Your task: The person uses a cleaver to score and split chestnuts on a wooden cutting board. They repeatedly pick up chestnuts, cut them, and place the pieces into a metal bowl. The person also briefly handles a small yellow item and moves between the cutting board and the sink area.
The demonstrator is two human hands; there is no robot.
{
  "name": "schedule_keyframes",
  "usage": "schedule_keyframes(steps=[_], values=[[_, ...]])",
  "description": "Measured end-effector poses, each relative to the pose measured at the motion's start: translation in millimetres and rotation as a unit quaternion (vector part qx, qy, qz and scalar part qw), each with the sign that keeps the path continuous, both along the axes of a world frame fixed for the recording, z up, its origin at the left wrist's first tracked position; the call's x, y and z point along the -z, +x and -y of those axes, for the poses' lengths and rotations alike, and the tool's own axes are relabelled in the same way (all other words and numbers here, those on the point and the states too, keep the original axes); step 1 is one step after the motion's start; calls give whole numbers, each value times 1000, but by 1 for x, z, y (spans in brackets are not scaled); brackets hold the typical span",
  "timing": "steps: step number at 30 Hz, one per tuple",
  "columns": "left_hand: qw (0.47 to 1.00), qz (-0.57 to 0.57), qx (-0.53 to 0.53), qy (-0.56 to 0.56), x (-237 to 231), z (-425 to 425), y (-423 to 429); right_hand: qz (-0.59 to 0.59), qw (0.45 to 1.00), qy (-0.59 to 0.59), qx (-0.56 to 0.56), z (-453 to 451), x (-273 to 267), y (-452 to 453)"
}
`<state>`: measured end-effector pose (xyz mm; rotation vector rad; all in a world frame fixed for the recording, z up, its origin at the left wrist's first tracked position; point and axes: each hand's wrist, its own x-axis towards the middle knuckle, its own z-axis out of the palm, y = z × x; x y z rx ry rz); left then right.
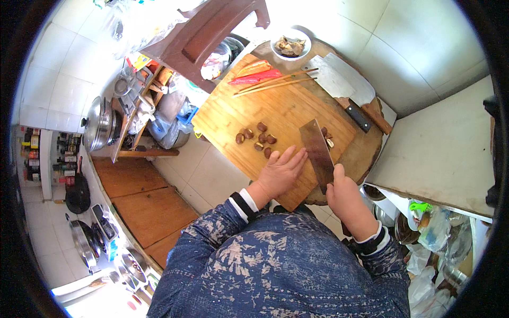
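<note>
My right hand [345, 194] grips a cleaver [317, 149], its broad blade over the right part of a wooden cutting board [222, 107]. Just left of the blade, my left hand [283, 171] rests on the board with its fingers spread; whatever lies under the palm is hidden. Several brown chestnuts [262, 137] with pale cut spots lie beyond and left of that hand. Right of the blade are a brown chestnut piece [324, 131] and a pale piece [330, 143], partly hidden by the cleaver. Farther back lie wooden chopsticks [278, 85] beside red and orange wrapped sticks [256, 75].
Two more cleavers [338, 79] lie on the round wooden block [368, 149] at the back right. A white bowl [290, 43] of brown dried pieces stands at the back. A brown plastic stool [214, 35] is at the upper left, and shelves with pots [99, 123] stand left.
</note>
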<state>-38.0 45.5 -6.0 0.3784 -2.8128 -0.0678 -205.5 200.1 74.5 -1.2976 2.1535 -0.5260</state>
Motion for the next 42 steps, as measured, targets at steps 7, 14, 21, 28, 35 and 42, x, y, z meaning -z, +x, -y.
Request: schedule_keyframes(steps=[7,14,21,28,35,42], values=[[988,-33,32,149,1,7,11,28,997,-67,8,6,-10,0],[951,-165,-143,217,-4,49,51,311,947,-12,79,31,9,11],[971,-10,-160,179,-12,75,46,363,929,-25,67,59,19,25],[967,-50,-197,154,14,66,11,433,897,-2,84,64,52,32],[928,-208,-201,233,17,45,-36,520,849,-12,97,60,71,28],[926,-263,-157,222,8,39,-41,513,858,-28,28,59,46,8]])
